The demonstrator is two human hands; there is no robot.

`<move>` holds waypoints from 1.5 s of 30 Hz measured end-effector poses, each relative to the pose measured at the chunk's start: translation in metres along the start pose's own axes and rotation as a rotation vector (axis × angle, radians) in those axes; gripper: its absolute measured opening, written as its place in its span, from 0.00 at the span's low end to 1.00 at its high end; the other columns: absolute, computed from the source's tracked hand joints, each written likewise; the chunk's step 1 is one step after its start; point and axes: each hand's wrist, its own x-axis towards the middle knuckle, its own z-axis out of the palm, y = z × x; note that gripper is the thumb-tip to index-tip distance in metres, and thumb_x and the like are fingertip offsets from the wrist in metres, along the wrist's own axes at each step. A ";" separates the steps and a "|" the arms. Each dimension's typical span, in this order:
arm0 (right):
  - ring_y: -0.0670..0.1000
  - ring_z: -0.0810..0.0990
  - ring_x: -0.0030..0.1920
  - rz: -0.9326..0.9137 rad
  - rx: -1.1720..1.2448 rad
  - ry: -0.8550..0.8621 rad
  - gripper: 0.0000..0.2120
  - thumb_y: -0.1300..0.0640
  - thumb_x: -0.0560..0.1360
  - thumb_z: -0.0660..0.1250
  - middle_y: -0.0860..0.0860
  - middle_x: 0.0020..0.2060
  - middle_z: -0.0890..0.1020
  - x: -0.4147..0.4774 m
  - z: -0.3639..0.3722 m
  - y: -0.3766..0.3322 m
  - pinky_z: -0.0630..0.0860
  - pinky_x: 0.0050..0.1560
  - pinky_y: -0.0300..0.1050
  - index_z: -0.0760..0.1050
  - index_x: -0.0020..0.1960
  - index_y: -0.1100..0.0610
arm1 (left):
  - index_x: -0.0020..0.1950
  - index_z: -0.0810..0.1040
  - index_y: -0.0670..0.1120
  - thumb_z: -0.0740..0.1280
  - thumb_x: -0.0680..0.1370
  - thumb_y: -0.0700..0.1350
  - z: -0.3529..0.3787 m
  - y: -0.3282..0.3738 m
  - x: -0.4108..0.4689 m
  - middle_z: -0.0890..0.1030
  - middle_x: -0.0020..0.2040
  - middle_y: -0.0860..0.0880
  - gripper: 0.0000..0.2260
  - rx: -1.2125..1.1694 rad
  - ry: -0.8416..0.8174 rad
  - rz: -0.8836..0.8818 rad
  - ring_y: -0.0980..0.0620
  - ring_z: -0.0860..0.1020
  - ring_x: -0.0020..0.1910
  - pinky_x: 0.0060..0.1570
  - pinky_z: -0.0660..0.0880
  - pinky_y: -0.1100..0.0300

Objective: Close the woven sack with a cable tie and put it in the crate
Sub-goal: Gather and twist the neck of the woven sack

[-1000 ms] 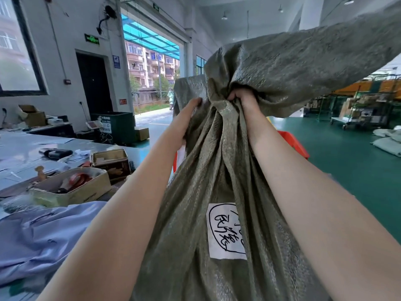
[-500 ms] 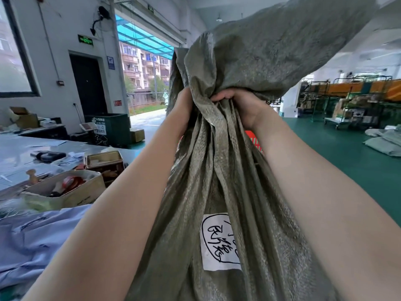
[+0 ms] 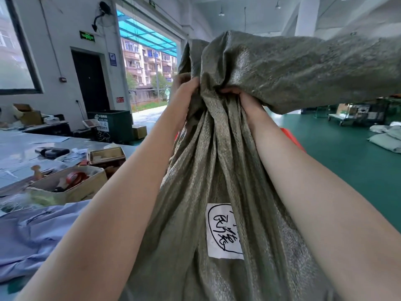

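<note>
Woven sack [image 3: 217, 170], grey-green and faintly glossy, fills the middle of your view, its plastic weave showing as a fine grainy crosshatch that catches the light. You hold it up in front of you above the floor, both bare forearms stretched forward on either side of it. Your left hand [image 3: 184, 90] and right hand [image 3: 245, 101] are both clenched around the gathered neck, fingers buried in the cloth, squeezing it into a tight bunch. Below that grip the fabric falls in long, narrow pleats that widen toward the rounded body of the sack. Above the grip the loose mouth flares out and flops to your right as a broad, crumpled, stiff-looking flap. A white rectangular paper label [image 3: 223, 231] with black handwritten marks inside a drawn outline sits flat on the front of the sack. To your left, a smooth grey table [image 3: 19, 146] carries a shallow cardboard box [image 3: 71, 185] holding red tape rolls, an open metal tin [image 3: 107, 156], and soft, wrinkled pale blue fabric [image 3: 32, 235] at the near edge. Just beyond your right forearm a sliver of an orange-red crate [image 3: 293, 140] shows against the glossy green floor [image 3: 336, 166].
</note>
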 end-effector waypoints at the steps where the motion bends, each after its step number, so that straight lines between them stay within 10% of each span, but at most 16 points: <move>1: 0.47 0.78 0.18 -0.004 -0.001 0.012 0.12 0.64 0.76 0.56 0.50 0.17 0.79 0.000 -0.002 0.000 0.72 0.20 0.30 0.72 0.35 0.59 | 0.47 0.74 0.47 0.69 0.62 0.51 -0.004 -0.001 -0.002 0.78 0.42 0.47 0.16 0.018 0.008 0.018 0.50 0.76 0.40 0.46 0.74 0.55; 5: 0.49 0.79 0.19 -0.067 0.065 0.056 0.15 0.66 0.72 0.57 0.52 0.19 0.80 0.001 -0.001 -0.001 0.73 0.20 0.30 0.76 0.30 0.60 | 0.51 0.76 0.52 0.55 0.78 0.60 -0.014 -0.007 -0.012 0.83 0.45 0.56 0.16 0.205 -0.437 -0.061 0.62 0.83 0.41 0.42 0.78 0.69; 8: 0.49 0.77 0.17 -0.101 0.068 0.067 0.12 0.67 0.64 0.60 0.52 0.17 0.79 -0.002 0.001 -0.006 0.71 0.19 0.30 0.75 0.24 0.59 | 0.53 0.75 0.50 0.67 0.61 0.70 -0.011 -0.009 -0.020 0.79 0.53 0.53 0.31 0.289 -0.647 -0.231 0.61 0.82 0.46 0.52 0.76 0.68; 11: 0.47 0.75 0.15 -0.057 -0.077 0.035 0.27 0.64 0.75 0.57 0.51 0.14 0.77 0.003 -0.007 -0.011 0.70 0.18 0.31 0.76 0.19 0.58 | 0.51 0.79 0.48 0.75 0.44 0.69 -0.001 -0.015 -0.018 0.83 0.52 0.49 0.41 0.395 -0.635 -0.254 0.52 0.82 0.50 0.59 0.75 0.57; 16: 0.40 0.77 0.20 -0.066 -0.388 -0.036 0.25 0.62 0.78 0.57 0.44 0.17 0.79 0.005 -0.026 -0.017 0.76 0.38 0.36 0.78 0.24 0.54 | 0.50 0.79 0.53 0.72 0.70 0.49 0.013 -0.018 -0.022 0.83 0.50 0.50 0.10 0.419 -0.498 -0.138 0.52 0.81 0.49 0.57 0.77 0.56; 22: 0.44 0.83 0.27 0.042 -0.425 -0.261 0.23 0.58 0.76 0.60 0.48 0.26 0.85 -0.013 -0.047 -0.022 0.79 0.33 0.36 0.83 0.25 0.57 | 0.52 0.78 0.49 0.71 0.72 0.43 0.014 -0.025 -0.025 0.82 0.45 0.51 0.10 0.277 -0.402 -0.154 0.55 0.82 0.40 0.45 0.79 0.63; 24: 0.45 0.85 0.36 0.169 -0.448 -0.329 0.10 0.49 0.69 0.70 0.49 0.36 0.87 -0.017 -0.053 -0.024 0.82 0.41 0.38 0.85 0.37 0.55 | 0.52 0.79 0.48 0.71 0.72 0.42 0.011 -0.027 -0.023 0.82 0.45 0.50 0.10 0.218 -0.383 -0.177 0.56 0.82 0.37 0.43 0.80 0.63; 27: 0.44 0.85 0.42 0.314 -0.545 -0.474 0.32 0.42 0.48 0.80 0.46 0.40 0.87 -0.025 -0.078 -0.015 0.80 0.48 0.40 0.78 0.48 0.54 | 0.50 0.79 0.47 0.71 0.72 0.43 0.008 -0.030 -0.019 0.83 0.46 0.49 0.08 0.202 -0.380 -0.190 0.54 0.83 0.39 0.45 0.79 0.59; 33: 0.44 0.84 0.30 0.249 -0.523 -0.343 0.09 0.55 0.76 0.62 0.48 0.30 0.86 -0.039 -0.055 0.018 0.80 0.33 0.33 0.78 0.43 0.57 | 0.52 0.81 0.45 0.73 0.66 0.45 0.024 -0.031 -0.020 0.85 0.49 0.46 0.16 0.251 -0.353 -0.154 0.51 0.84 0.45 0.48 0.80 0.57; 39: 0.51 0.85 0.40 0.106 -0.287 -0.258 0.11 0.55 0.70 0.69 0.53 0.42 0.85 -0.024 -0.036 0.051 0.81 0.51 0.44 0.79 0.51 0.58 | 0.44 0.81 0.46 0.71 0.69 0.41 0.020 -0.033 -0.017 0.83 0.37 0.51 0.05 0.318 -0.352 -0.104 0.56 0.80 0.36 0.44 0.78 0.64; 45: 0.50 0.83 0.34 0.129 -0.226 -0.159 0.08 0.65 0.72 0.63 0.50 0.31 0.85 -0.019 -0.028 0.068 0.79 0.49 0.44 0.79 0.44 0.56 | 0.43 0.81 0.48 0.64 0.76 0.49 0.020 -0.032 -0.018 0.85 0.37 0.51 0.08 0.216 -0.561 -0.392 0.54 0.83 0.35 0.42 0.79 0.62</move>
